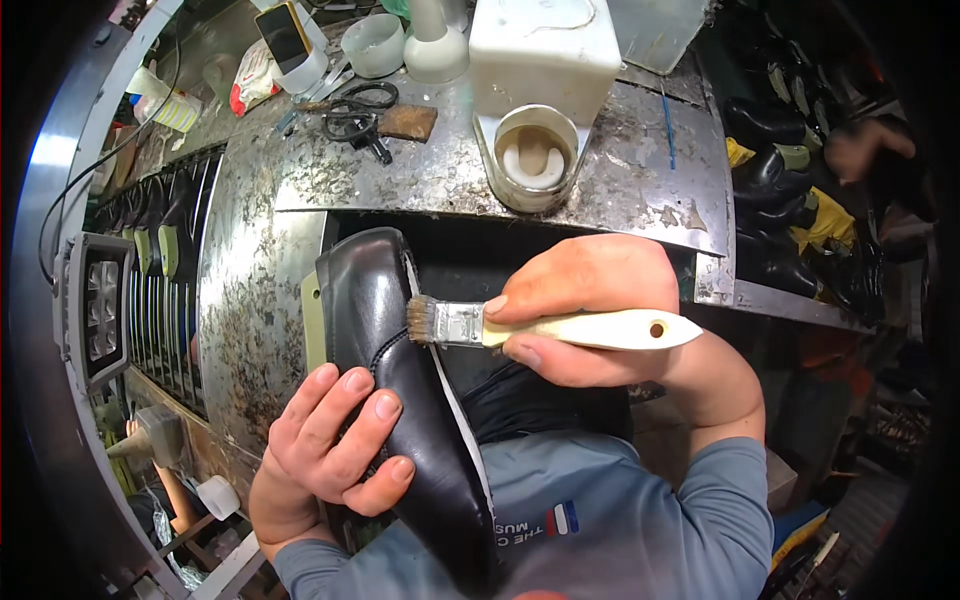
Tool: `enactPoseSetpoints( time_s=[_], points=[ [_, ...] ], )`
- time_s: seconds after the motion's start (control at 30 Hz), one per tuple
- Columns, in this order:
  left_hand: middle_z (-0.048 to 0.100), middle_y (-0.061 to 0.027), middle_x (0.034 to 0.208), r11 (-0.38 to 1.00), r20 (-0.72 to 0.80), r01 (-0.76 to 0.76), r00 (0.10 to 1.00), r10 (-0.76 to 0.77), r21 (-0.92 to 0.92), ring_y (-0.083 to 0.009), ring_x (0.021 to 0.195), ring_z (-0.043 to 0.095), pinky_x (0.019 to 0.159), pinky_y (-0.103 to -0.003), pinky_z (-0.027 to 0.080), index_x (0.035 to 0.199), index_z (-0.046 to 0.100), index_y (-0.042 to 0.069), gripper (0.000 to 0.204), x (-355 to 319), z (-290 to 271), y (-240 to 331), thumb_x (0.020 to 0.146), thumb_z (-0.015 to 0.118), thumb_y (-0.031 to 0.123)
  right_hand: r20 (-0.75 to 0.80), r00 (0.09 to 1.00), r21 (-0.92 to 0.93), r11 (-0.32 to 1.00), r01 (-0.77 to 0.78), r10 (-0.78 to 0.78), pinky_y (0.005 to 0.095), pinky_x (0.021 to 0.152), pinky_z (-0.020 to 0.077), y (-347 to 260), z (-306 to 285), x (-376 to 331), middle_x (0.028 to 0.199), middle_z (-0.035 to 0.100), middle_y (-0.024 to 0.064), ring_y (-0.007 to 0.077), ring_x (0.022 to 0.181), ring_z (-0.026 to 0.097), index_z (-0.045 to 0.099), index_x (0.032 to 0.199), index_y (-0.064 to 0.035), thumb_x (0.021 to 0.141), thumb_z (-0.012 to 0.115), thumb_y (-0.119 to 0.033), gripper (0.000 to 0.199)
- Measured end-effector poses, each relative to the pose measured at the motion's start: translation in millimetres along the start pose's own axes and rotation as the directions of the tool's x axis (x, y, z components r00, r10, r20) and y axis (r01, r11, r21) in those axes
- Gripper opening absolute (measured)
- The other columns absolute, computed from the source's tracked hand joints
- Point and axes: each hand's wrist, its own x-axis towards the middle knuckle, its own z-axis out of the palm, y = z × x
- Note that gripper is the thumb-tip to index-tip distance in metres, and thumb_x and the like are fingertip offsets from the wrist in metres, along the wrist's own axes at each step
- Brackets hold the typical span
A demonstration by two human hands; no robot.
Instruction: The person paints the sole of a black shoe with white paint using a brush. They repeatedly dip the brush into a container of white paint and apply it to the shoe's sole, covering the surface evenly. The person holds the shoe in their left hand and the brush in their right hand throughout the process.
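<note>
A black leather shoe upper (400,390) lies lengthwise before me, toe end away from me, its pale lower edge facing right. My left hand (340,440) grips it from the left, fingers bent over the leather. In my right hand (590,305) is a flat paintbrush (600,330) with a cream handle, pinched near its metal band. Its bristles touch the pale edge near the toe. A light green piece (314,315) shows at the toe's left side; what lies under the upper is hidden.
Beyond the shoe, a white dispenser (545,60) with a cup of pale liquid (533,160) stands on the worn metal bench (420,170). Scissors (360,105), a brown block (408,123) and a phone (283,37) lie farther left. Black shoes (770,170) fill a rack at right; a lamp (95,310) stands left.
</note>
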Motion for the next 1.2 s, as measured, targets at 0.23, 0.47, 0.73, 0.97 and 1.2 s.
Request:
enactPoseSetpoints(
  time_s=[0.23, 0.47, 0.73, 0.97, 1.2],
  points=[
    [0.061, -0.0113, 0.132, 1.000, 0.002, 0.023, 1.000, -0.023, -0.003, -0.0334, 0.116, 0.066, 0.104, -0.051, 0.056, 0.143, 0.038, 0.025, 0.051, 0, -1, 1, 0.099, 0.062, 0.016, 0.035, 0.999, 0.061, 0.998, -0.013, 0.011, 0.0325, 0.061, 0.0585, 3, 3, 6, 0.081, 0.075, 0.0109, 0.0249, 0.070, 0.074, 0.077, 0.094, -0.0030, 0.079, 0.083, -0.007, 0.018],
    [0.065, -0.0126, 0.127, 0.995, -0.060, 0.022, 0.998, -0.017, 0.093, -0.0348, 0.111, 0.069, 0.098, -0.049, 0.059, 0.140, 0.040, 0.021, 0.046, -1, 11, -11, 0.100, 0.062, 0.014, 0.147, 0.987, 0.232, 0.968, -0.092, 0.058, 0.0328, 0.057, 0.0572, -15, 0, -1, 0.076, 0.074, 0.0096, 0.0241, 0.064, 0.072, 0.077, 0.090, -0.0035, 0.080, 0.081, -0.010, 0.013],
    [0.069, -0.0222, 0.122, 0.993, -0.084, 0.064, 0.995, -0.055, 0.104, -0.0413, 0.109, 0.070, 0.093, -0.053, 0.061, 0.126, 0.050, 0.010, 0.029, 0, 21, -22, 0.099, 0.061, 0.009, 0.221, 0.975, 0.225, 0.971, -0.078, 0.028, 0.0297, 0.056, 0.0592, -42, -11, 2, 0.076, 0.075, 0.0083, 0.0201, 0.064, 0.074, 0.080, 0.091, -0.0002, 0.080, 0.079, -0.011, 0.015],
    [0.070, -0.0259, 0.119, 0.986, -0.141, 0.152, 0.980, -0.142, 0.067, -0.0429, 0.105, 0.071, 0.088, -0.051, 0.062, 0.122, 0.053, 0.003, 0.027, 2, 33, -28, 0.097, 0.063, 0.002, 0.296, 0.954, 0.271, 0.954, -0.131, 0.046, 0.0291, 0.058, 0.0600, -59, -20, 3, 0.080, 0.074, 0.0092, 0.0199, 0.066, 0.073, 0.079, 0.096, 0.0020, 0.077, 0.082, -0.005, 0.020],
    [0.069, -0.0274, 0.121, 0.973, -0.165, 0.229, 0.961, -0.221, 0.032, -0.0451, 0.107, 0.071, 0.090, -0.050, 0.062, 0.125, 0.055, -0.002, 0.029, -3, 43, -34, 0.097, 0.061, 0.003, 0.311, 0.949, 0.251, 0.959, -0.132, 0.049, 0.0268, 0.059, 0.0591, -68, -26, 8, 0.079, 0.074, 0.0094, 0.0190, 0.066, 0.073, 0.079, 0.095, 0.0019, 0.074, 0.084, -0.004, 0.022]
  ],
)
